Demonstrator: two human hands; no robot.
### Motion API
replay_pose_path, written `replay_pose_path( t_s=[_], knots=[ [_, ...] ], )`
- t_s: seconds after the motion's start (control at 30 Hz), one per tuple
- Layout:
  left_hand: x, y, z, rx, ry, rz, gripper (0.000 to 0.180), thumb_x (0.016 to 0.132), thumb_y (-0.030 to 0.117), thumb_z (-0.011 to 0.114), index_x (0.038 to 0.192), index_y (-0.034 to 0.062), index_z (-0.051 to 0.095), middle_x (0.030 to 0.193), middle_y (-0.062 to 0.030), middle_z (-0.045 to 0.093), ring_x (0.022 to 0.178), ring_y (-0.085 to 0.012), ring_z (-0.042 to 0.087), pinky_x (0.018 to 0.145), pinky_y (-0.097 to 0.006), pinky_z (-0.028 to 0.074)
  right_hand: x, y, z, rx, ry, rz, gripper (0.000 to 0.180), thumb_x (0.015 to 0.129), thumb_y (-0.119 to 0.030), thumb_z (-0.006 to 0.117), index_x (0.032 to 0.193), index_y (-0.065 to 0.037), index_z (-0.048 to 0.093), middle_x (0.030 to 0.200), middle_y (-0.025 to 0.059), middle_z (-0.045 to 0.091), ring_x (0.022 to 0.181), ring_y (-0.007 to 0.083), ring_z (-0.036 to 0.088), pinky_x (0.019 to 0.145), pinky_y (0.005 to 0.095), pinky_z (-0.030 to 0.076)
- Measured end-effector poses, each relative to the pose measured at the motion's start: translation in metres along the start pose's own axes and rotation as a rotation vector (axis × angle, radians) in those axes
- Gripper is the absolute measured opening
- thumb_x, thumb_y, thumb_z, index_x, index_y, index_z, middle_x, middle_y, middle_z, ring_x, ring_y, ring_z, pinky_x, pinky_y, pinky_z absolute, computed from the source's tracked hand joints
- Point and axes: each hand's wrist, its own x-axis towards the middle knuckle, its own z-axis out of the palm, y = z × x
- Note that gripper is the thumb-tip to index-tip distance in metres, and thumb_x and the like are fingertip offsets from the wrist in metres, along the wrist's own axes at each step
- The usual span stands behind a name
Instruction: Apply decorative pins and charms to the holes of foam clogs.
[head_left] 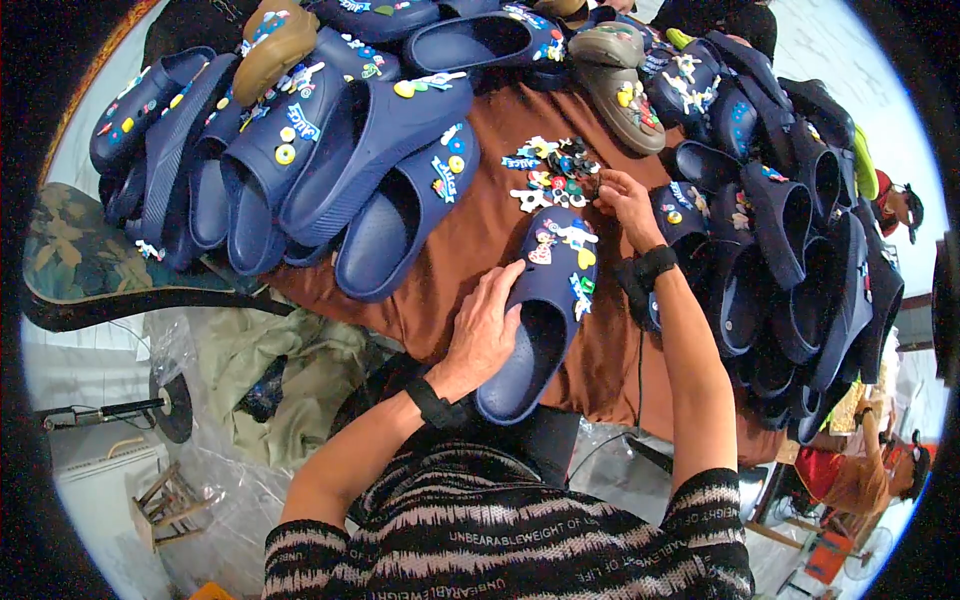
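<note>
A navy blue clog (pixel 520 365) lies on the brown cloth in front of me, toe pointing away. Colourful charms (pixel 572 240) sit on its toe, with more along its right side. Against the clog's left edge rests my left hand (pixel 478 328), its fingers along the upper and its thumb by the opening, holding the shoe. Just beyond the toe is a small pile of loose shoe charms (pixel 553 172), white, black, red and green. My right hand (pixel 627 207) reaches the pile's right edge with fingertips pinched together; what they hold, if anything, is too small to make out.
Navy clogs with charms are heaped at the left (pixel 375 225) and the right (pixel 780 230), more along the far side. A brown clog (pixel 620 95) lies beyond the charms. Brown cloth (pixel 425 290) covers the table. At right, a dark cable (pixel 640 380) hangs over it.
</note>
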Motion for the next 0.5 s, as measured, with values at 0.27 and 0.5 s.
replay_pose_path(
  t_s=[0.27,0.5],
  knots=[
    [0.000,0.001,0.000,0.007,0.002,-0.010,0.054,0.092,0.003,0.053,0.144,0.0042,0.041,0.139,-0.0218,0.049,0.130,-0.0409,0.047,0.111,-0.046,0.038,-0.034,-0.019,0.005,0.628,-0.263,0.181,0.040,0.100,-0.003,0.050,0.140,-0.004,0.051,0.098,0.0029,0.061,0.089,0.0151,0.061,0.092,0.0365,0.055],
    [-0.002,-0.005,0.000,0.018,0.010,0.025,0.060,0.091,0.004,0.058,0.147,0.0077,0.037,0.138,-0.0231,0.048,0.129,-0.0429,0.047,0.104,-0.051,0.040,-0.037,-0.012,0.008,0.748,-0.384,0.146,0.025,0.098,-0.008,0.060,0.123,-0.006,0.059,0.096,0.0023,0.062,0.087,0.0147,0.062,0.090,0.0375,0.055]
  ],
)
